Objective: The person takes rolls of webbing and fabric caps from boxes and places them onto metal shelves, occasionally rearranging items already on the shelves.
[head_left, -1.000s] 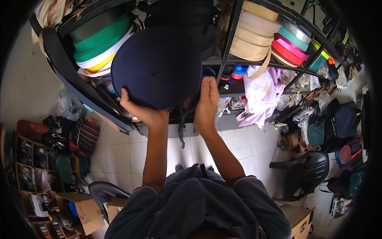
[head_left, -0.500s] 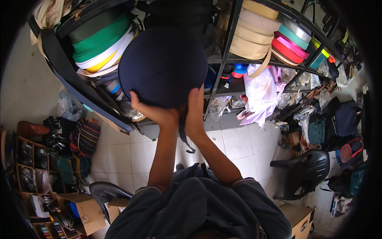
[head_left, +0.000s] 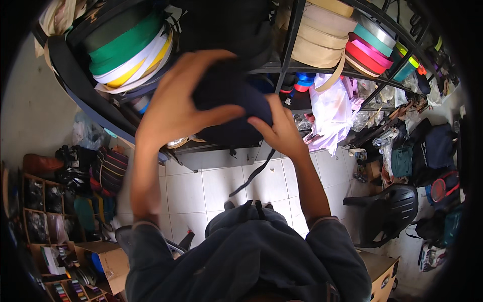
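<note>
Between my hands is a dark navy roll of webbing [head_left: 239, 95], held in front of the shelf. My left hand [head_left: 178, 103] wraps its left side, thumb laid across the face and fingers over the far edge, slightly blurred. At the roll's right edge, my right hand [head_left: 279, 128] grips with thumb in front and fingers behind. A loose strap end [head_left: 254, 176] hangs from the roll below my right hand. The roll's far part blends into dark rolls [head_left: 221, 25] on the shelf behind, so I cannot tell whether they touch.
The black shelf frame [head_left: 293, 38] holds green webbing rolls [head_left: 126, 43] at left and beige rolls [head_left: 322, 38] at right. A white plastic bag [head_left: 329, 113] hangs over its lower level. A black chair [head_left: 387, 214] stands at right; a cardboard box [head_left: 108, 264] sits at lower left.
The roll has been turned from facing me broadly to a tilted view. My left hand has moved up and around its left side, my right hand to its right edge.
</note>
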Demonstrator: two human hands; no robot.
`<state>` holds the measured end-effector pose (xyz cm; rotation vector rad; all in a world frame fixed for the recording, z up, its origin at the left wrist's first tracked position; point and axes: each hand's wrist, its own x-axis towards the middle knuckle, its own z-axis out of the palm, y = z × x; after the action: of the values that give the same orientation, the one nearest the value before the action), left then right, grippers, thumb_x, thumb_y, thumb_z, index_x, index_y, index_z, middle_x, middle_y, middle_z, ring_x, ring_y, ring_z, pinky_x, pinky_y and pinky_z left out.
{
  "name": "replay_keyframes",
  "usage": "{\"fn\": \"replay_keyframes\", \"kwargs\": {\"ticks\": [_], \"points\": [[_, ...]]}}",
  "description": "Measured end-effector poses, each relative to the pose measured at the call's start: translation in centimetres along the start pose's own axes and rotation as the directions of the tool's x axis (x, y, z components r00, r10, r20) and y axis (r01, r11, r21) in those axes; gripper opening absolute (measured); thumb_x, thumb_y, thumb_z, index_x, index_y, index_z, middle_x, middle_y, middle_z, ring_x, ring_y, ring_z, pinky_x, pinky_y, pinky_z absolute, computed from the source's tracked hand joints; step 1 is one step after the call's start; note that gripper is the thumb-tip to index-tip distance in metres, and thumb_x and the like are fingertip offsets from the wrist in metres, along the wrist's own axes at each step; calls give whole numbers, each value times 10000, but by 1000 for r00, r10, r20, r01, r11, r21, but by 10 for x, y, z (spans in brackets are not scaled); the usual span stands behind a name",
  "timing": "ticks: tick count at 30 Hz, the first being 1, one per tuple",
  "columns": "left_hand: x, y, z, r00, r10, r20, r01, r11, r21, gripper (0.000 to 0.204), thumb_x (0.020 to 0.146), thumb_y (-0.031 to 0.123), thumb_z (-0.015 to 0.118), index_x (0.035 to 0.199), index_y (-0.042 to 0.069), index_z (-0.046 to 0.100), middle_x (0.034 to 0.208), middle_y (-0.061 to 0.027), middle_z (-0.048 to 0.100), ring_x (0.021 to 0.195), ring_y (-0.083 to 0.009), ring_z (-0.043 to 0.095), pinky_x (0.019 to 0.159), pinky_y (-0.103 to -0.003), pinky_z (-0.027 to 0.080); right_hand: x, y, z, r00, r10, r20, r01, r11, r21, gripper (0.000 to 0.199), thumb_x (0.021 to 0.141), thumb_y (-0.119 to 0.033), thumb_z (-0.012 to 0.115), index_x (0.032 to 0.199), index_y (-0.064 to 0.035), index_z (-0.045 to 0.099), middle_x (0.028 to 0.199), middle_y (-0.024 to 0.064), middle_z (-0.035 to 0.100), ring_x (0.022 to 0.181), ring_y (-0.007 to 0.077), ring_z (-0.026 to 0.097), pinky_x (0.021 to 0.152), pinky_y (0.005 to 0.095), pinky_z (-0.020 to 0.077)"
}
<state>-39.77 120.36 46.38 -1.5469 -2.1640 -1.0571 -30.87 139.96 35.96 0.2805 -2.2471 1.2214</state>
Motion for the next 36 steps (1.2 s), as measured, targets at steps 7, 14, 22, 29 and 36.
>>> {"fn": "replay_keyframes", "kwargs": {"ticks": [7,14,22,29,36], "points": [[4,0,32,916,-224,331,160,964,212,411,664,371,779,889,44,675,813,-137,653,812,-298,618,721,-354,472,-5,2,8,1000,-6,30,7,999,-34,346,797,-174,687,1043,-10,507,844,200,636,799,337,656,684,356,493],[0,-20,39,966,-260,0,254,944,-212,234,746,216,751,787,-5,688,615,-87,639,544,-131,598,522,-232,448,-13,16,22,917,-16,-399,52,995,80,342,798,-162,703,1048,-2,531,857,161,652,790,259,660,696,320,496],[-25,-43,63,697,-574,-430,200,731,-652,265,861,226,665,802,-33,667,686,20,594,634,-31,472,604,-168,373,-9,25,55,722,172,-671,68,946,316,254,891,-170,595,1040,24,525,804,83,621,746,146,584,715,267,460],[-35,-39,67,538,-634,-555,-22,648,-761,346,912,291,592,842,-43,650,785,-48,628,677,-77,528,657,-210,430,-8,22,39,886,311,-344,-168,907,386,261,902,-202,583,1017,24,523,771,60,606,706,131,568,690,264,459],[-35,-22,99,360,-790,-496,-112,491,-864,428,945,373,501,972,-35,625,892,-89,649,787,-148,620,715,-262,501,7,2,61,812,271,-517,58,844,533,292,873,-192,628,1031,29,522,842,94,630,781,147,582,757,278,463]]}}
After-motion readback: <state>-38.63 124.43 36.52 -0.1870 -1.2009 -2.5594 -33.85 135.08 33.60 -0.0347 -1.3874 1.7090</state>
